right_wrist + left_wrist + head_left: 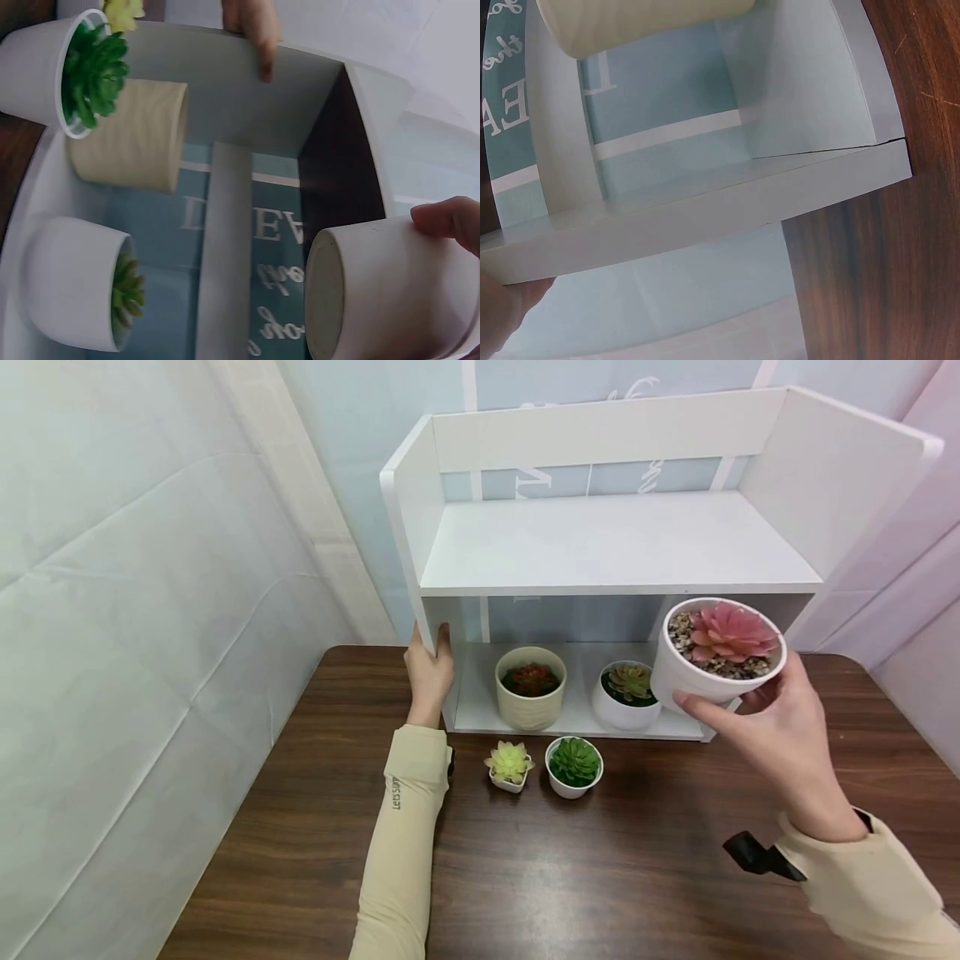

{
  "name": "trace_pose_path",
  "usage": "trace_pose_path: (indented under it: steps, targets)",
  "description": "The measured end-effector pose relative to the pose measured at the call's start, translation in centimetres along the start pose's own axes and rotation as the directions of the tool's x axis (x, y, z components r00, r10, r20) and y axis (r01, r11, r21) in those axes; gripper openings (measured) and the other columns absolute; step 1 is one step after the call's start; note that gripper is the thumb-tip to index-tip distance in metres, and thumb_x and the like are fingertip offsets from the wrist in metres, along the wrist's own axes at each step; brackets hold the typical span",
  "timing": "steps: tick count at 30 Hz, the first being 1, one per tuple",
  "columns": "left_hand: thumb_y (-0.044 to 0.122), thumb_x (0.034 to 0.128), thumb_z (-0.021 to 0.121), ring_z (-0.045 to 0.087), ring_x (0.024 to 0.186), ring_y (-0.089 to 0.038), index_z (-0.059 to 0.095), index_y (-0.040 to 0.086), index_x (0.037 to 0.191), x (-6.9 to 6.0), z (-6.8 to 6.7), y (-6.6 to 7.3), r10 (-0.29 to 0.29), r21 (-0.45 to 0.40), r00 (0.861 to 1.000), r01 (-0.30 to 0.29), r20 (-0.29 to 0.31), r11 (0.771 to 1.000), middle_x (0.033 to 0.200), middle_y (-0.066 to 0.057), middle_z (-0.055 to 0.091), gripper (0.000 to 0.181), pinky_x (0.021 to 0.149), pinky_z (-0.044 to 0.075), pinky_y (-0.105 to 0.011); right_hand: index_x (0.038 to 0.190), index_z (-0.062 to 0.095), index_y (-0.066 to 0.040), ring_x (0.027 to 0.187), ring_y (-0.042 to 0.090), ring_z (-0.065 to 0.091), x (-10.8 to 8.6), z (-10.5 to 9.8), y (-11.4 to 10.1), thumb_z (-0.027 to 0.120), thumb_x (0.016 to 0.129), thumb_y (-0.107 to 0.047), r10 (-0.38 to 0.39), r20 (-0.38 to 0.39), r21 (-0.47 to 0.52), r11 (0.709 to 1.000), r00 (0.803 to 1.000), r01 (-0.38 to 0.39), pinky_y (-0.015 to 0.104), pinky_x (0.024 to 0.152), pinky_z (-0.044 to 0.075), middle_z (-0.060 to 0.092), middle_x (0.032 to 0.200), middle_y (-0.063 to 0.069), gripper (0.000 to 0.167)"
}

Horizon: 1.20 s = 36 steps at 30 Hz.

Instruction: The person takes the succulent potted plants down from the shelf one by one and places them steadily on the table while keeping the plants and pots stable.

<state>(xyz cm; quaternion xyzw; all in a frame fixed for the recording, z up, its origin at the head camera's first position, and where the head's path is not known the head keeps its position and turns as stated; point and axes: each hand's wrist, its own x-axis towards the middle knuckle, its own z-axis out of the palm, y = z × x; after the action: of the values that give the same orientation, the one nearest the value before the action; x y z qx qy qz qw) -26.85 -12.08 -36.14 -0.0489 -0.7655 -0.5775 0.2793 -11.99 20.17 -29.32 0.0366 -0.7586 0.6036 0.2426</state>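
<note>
My right hand (787,735) grips a white pot with a pink succulent (720,643), lifted in front of the shelf's right end near the upper board's edge. In the right wrist view the same white pot (397,292) lies sideways to the camera, a thumb or finger on its wall. My left hand (431,672) holds the left side panel of the white shelf (622,539), fingers on either side of it. On the lower board stand a cream pot with a reddish succulent (530,689) and a white pot with a green succulent (627,695).
On the dark wooden table (540,877), in front of the shelf, stand a small pot with a yellow-green succulent (509,766) and a small white pot with a green succulent (573,767). Pale curtains (150,568) hang at the left.
</note>
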Motion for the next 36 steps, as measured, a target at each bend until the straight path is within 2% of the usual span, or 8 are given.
trace_pose_path:
  steps: [4,9,15,17,22,25,30,36]
  targets:
    - [0.013,0.0983,0.051,0.059,0.114,-0.038,0.053,-0.005,0.126,0.0,0.0,0.0,0.009,0.004,1.0,-0.009,0.0,1.0,0.122,-0.027,0.061,0.033,0.091,0.048,-0.053,0.126,0.043,-0.02,0.094,-0.001,0.053,-0.6,0.0,0.8,0.081,0.066,0.008,0.05,-0.021,-0.205,0.977,0.999,-0.054,0.004,0.076,0.043,0.051,0.114,-0.011,0.077]
    - [0.012,0.0981,0.051,0.059,0.115,-0.038,0.052,-0.006,0.127,0.0,0.0,0.0,0.018,0.002,1.0,-0.018,-0.001,1.0,0.123,-0.027,0.06,0.034,0.092,0.048,-0.053,0.126,0.041,-0.019,0.092,-0.003,0.049,-1.4,-0.1,1.8,0.086,0.067,-0.005,0.107,-0.017,-0.34,0.934,0.994,-0.106,0.002,0.074,0.04,0.046,0.109,-0.016,0.076]
    - [0.012,0.0984,0.051,0.059,0.114,-0.038,0.053,-0.005,0.127,0.0,0.1,0.0,0.025,0.017,1.0,-0.025,-0.004,1.0,0.123,-0.027,0.06,0.033,0.091,0.049,-0.053,0.136,0.036,-0.004,0.093,-0.004,0.047,-2.3,0.1,2.9,0.088,0.067,-0.017,0.138,0.003,-0.437,0.891,0.99,-0.123,0.001,0.073,0.036,0.052,0.121,0.006,0.088]
    - [0.012,0.0983,0.051,0.059,0.114,-0.038,0.053,-0.005,0.126,0.0,0.1,0.0,0.025,0.017,1.0,-0.025,-0.005,1.0,0.123,-0.028,0.06,0.033,0.091,0.049,-0.053,0.136,0.036,-0.001,0.097,0.004,0.049,-2.6,0.1,3.3,0.088,0.066,-0.021,0.146,0.007,-0.473,0.872,0.989,-0.125,0.003,0.073,0.034,0.053,0.122,0.016,0.089]
    - [0.012,0.0984,0.051,0.059,0.114,-0.037,0.053,-0.004,0.127,-0.1,0.1,0.0,0.023,0.018,1.0,-0.023,-0.007,1.0,0.123,-0.027,0.06,0.032,0.09,0.049,-0.052,0.134,0.036,0.001,0.107,0.031,0.05,-3.2,0.1,4.3,0.088,0.066,-0.024,0.159,0.02,-0.499,0.857,0.987,-0.128,0.01,0.075,0.031,0.054,0.124,0.022,0.09]
    - [0.012,0.0984,0.051,0.059,0.113,-0.037,0.053,-0.003,0.127,-0.1,0.1,0.0,0.025,0.021,1.0,-0.025,-0.008,0.999,0.122,-0.026,0.061,0.032,0.09,0.049,-0.052,0.135,0.035,0.002,0.111,0.037,0.05,-3.5,0.1,4.9,0.088,0.066,-0.026,0.176,0.025,-0.498,0.856,0.984,-0.14,0.016,0.077,0.032,0.053,0.125,0.024,0.091]
    - [0.012,0.0984,0.051,0.059,0.114,-0.037,0.053,-0.004,0.127,-0.1,0.1,0.0,0.022,0.022,1.0,-0.021,-0.007,1.0,0.123,-0.026,0.06,0.033,0.09,0.049,-0.052,0.134,0.033,0.003,0.113,0.04,0.05,-4.0,0.0,5.8,0.088,0.066,-0.027,0.198,0.027,-0.508,0.847,0.98,-0.158,0.024,0.078,0.033,0.052,0.124,0.026,0.092]
    - [0.013,0.0986,0.05,0.059,0.115,-0.036,0.053,-0.004,0.128,-0.1,0.1,0.1,0.009,0.02,1.0,-0.009,-0.004,1.0,0.124,-0.025,0.06,0.034,0.091,0.049,-0.051,0.133,0.032,0.003,0.11,0.038,0.051,-4.6,0.0,6.8,0.088,0.065,-0.024,0.204,0.036,-0.5,0.851,0.978,-0.159,0.021,0.077,0.032,0.052,0.122,0.025,0.093]
